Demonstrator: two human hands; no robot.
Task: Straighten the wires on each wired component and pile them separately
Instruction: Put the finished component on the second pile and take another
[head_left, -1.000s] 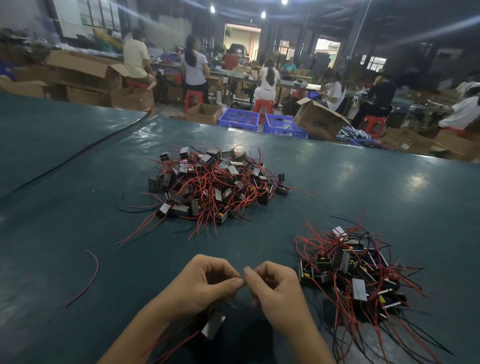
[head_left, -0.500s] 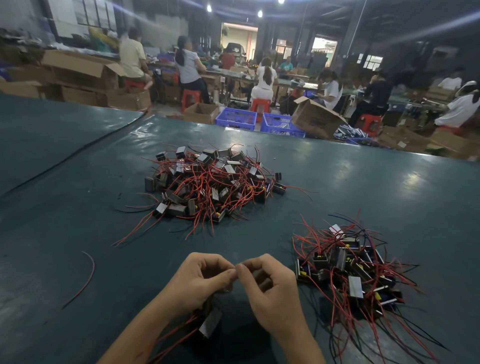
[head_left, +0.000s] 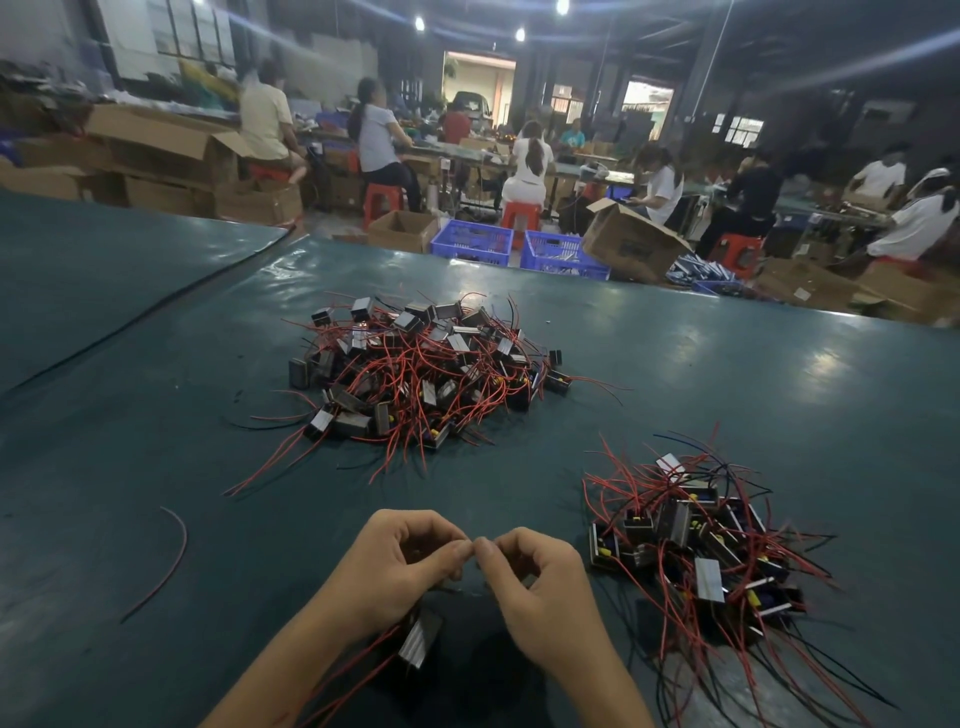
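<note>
My left hand (head_left: 402, 564) and my right hand (head_left: 537, 584) meet thumb to thumb low in the view, each pinching a thin wire of one wired component. That component (head_left: 420, 643), a small dark block with a silvery face, hangs under my left wrist with red wires trailing down. A large heap of black components with red wires (head_left: 415, 374) lies on the green table (head_left: 753, 395) ahead. A smaller pile with red and black wires (head_left: 696, 540) lies to the right of my right hand.
A loose red wire (head_left: 169, 558) lies on the table at the left. Beyond the far table edge are blue crates (head_left: 472, 243), cardboard boxes (head_left: 631, 247) and several seated people at benches.
Both hands stay pinched together on the wire, shifting slightly left. The hanging component has swung a little under my left wrist.
</note>
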